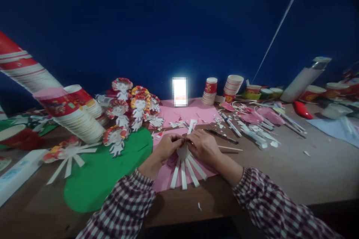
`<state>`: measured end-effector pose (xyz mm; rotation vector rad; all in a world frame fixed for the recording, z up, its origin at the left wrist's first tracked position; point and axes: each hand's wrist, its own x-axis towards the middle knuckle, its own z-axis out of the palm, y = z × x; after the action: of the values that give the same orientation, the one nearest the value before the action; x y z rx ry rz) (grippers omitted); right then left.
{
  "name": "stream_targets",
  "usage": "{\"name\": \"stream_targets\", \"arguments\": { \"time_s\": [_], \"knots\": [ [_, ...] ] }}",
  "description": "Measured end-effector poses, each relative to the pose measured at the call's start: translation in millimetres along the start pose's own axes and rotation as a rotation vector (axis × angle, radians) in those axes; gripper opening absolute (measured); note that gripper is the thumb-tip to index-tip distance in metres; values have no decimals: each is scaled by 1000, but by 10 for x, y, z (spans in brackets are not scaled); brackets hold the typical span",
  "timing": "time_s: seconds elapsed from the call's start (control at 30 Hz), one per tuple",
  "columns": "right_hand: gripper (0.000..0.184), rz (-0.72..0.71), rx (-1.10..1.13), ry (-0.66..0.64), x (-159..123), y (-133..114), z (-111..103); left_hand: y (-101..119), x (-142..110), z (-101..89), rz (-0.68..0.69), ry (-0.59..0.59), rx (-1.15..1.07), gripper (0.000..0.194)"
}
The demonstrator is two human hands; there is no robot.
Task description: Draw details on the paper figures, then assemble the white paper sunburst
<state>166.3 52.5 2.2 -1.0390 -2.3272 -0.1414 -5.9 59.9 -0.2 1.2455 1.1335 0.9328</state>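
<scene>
A paper cup cut into long white strips (pixel 183 152) lies spread like a flower in front of me, several strips fanning toward the table's near edge and one pointing away. My left hand (pixel 169 147) is closed, its thumb and fingers pinching the cup's far side. From the right, my right hand (pixel 204 146) pinches it close by, so the fingertips of both hands almost meet. What lies right between the fingertips is hidden. Beneath the cut cup is a pink sheet (pixel 162 181). A thin wooden stick (pixel 231 149) lies beside my right hand.
On the left are a green board (pixel 84 190), paper cup figures (pixel 137 110), another cut cup (pixel 68 153) and leaning cup stacks (pixel 81 123). Behind stands a lit, blurred-out screen (pixel 180 91). Paper scraps, a dark pen (pixel 223 136) and a red object (pixel 303 110) lie to the right.
</scene>
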Motion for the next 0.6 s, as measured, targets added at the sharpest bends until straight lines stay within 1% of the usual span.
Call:
{"name": "stream_targets", "arguments": {
  "time_s": [0.3, 0.47, 0.6],
  "knots": [
    [10, 20, 14, -28, 14, 3, -23, -7, 3, 2, 20, 28, 14, 22],
    [16, 68, 8, -7, 12, 12, -29, -19, 9, 4, 11, 46, 6, 22],
    [16, 67, 31, -20, 7, 16, -37, -34, 15, 0, 7, 55, 2, 22]
  ]
}}
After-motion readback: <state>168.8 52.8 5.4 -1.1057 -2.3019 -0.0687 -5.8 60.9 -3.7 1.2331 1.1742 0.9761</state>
